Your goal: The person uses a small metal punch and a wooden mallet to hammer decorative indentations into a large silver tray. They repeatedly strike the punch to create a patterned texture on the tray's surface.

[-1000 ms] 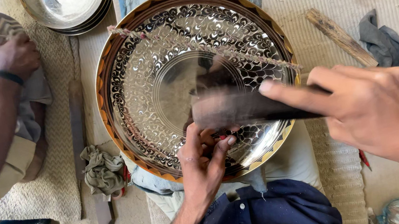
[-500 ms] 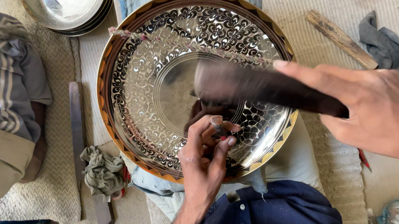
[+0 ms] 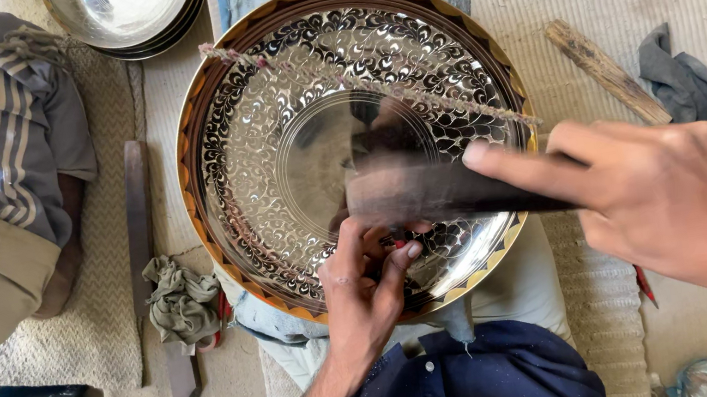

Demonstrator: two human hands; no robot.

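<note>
Large engraved metal tray (image 3: 289,143), centre frame on the lap: likely stiff, heavy, slick where polished; best gripped at the rim. Left hand (image 3: 366,281) pinching a small tool against its lower face. Right hand (image 3: 662,199) clenched around a blurred dark hammer (image 3: 427,187).

Bare hands, left (image 3: 367,290) and right (image 3: 680,196); dark blue shirt (image 3: 484,384) with pale buttons, cuffs at both wrists; light trousers (image 3: 516,286) beneath.
</note>
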